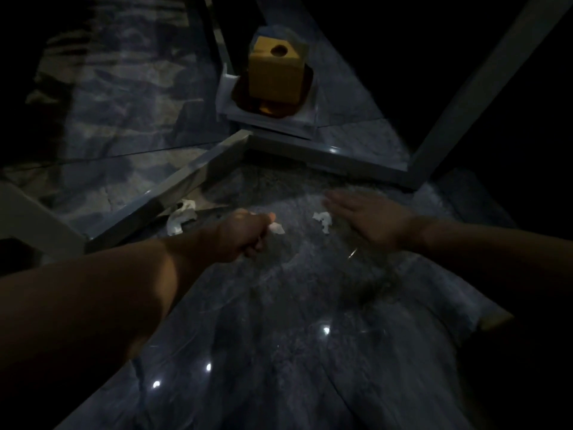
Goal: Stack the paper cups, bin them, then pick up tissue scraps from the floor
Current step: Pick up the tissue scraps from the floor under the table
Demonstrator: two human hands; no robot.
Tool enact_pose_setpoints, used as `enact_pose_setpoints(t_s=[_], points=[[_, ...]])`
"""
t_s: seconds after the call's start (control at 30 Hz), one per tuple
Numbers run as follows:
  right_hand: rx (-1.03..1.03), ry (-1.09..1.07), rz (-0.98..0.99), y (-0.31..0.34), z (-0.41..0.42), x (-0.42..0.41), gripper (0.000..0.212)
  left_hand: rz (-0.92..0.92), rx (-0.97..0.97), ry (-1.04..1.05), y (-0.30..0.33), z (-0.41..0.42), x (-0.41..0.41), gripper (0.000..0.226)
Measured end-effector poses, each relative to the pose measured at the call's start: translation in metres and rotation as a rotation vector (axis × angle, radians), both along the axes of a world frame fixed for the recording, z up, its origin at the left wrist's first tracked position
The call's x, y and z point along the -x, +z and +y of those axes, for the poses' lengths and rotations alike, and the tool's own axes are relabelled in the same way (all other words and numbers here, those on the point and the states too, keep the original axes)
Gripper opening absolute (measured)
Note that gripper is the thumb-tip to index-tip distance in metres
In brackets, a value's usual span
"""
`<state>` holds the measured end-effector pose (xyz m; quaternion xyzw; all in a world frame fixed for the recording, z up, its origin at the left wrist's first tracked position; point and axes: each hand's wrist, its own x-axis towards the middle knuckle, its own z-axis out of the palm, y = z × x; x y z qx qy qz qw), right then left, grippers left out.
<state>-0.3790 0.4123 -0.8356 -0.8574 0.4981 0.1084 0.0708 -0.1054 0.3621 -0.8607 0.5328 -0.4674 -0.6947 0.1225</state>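
Observation:
The scene is dim. My left hand (245, 234) is closed, pinching a small white tissue scrap (277, 228) that sticks out past my thumb. A second white tissue scrap (322, 221) lies on the dark glossy floor just left of my right hand (369, 220), which hovers flat with fingers spread and holds nothing. A larger crumpled tissue scrap (181, 220) rests to the left, against the base of a low grey frame. No paper cups are visible.
A grey frame (198, 181) runs diagonally across the floor and meets another bar at a corner ahead. Beyond it a yellow box with a round hole (276, 72) stands on a white square base. A pale post (483, 85) rises on the right. The surroundings are dark.

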Motion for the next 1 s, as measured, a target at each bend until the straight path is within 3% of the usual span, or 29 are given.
enact_pose_setpoints(t_s=[0.1, 0.23, 0.43, 0.63, 0.73, 0.8, 1.0], points=[[-0.004, -0.134, 0.111, -0.001, -0.009, 0.025, 0.066, -0.066, 0.015, -0.108, -0.005, -0.002, -0.007, 0.037], [-0.091, -0.183, 0.181, -0.014, -0.013, 0.031, 0.071, -0.129, 0.061, -0.158, -0.005, -0.004, -0.01, 0.015], [-0.261, -0.13, 0.175, -0.04, -0.018, 0.004, 0.082, -0.111, 0.054, -0.079, -0.007, -0.005, -0.014, 0.023], [-0.452, -0.153, 0.225, -0.053, -0.026, -0.018, 0.092, -0.029, -0.071, 0.034, -0.006, -0.003, -0.032, 0.04], [-0.433, -0.196, 0.207, -0.054, -0.027, -0.019, 0.093, -0.052, -0.119, 0.045, -0.006, -0.005, -0.035, 0.044], [-0.34, -0.186, 0.17, -0.052, -0.026, -0.016, 0.084, -0.098, -0.122, 0.051, -0.005, -0.008, -0.037, 0.044], [-0.092, -0.106, -0.042, -0.044, -0.021, -0.005, 0.03, -0.165, -0.116, 0.062, -0.004, -0.013, -0.048, 0.041]])
